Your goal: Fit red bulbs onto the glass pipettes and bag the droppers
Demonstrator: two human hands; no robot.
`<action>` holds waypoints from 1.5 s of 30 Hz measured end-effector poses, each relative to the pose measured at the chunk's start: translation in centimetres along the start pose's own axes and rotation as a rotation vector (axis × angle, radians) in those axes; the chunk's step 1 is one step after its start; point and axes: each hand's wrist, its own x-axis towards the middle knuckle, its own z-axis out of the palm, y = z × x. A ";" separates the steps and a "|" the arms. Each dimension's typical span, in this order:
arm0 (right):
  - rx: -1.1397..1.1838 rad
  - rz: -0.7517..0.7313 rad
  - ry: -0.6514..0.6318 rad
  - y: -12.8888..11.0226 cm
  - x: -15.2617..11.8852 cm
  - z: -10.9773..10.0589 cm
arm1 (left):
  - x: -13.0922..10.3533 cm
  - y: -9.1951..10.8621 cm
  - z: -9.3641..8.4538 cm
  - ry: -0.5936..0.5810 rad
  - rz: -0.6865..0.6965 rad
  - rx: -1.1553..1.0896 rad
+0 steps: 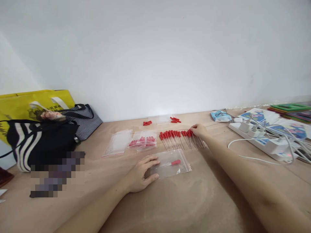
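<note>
My left hand (143, 173) lies at the left end of a clear zip bag (165, 170), thumb and fingers apart and pressing on its edge. Inside the bag is one dropper with a red bulb (176, 162). Farther off, my right hand (198, 131) pinches the red bulb of a dropper at the right end of a row; its fingers partly hide that bulb. Several more droppers (170, 136) lie side by side just left of it, red bulbs away from me and clear stems toward me.
Left of the row are filled bags of droppers (145, 139) and a stack of flat zip bags (119, 142). Loose red bulbs (147, 123) lie near the wall. A power strip (262, 140) with white cables and a blue mask (220, 116) sit right; a black bag (41, 142) stands left.
</note>
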 end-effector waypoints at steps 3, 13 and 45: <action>0.084 0.006 -0.003 -0.2 -0.1 -0.2 | 0.0 -0.1 0.0 -0.010 -0.003 0.003; 0.604 -0.180 0.084 0.3 -4.7 -5.2 | 0.1 0.0 0.0 -0.004 -0.004 0.020; 0.510 -0.277 -0.682 -2.9 -15.0 -0.8 | 0.2 0.1 0.0 -0.016 -0.003 0.072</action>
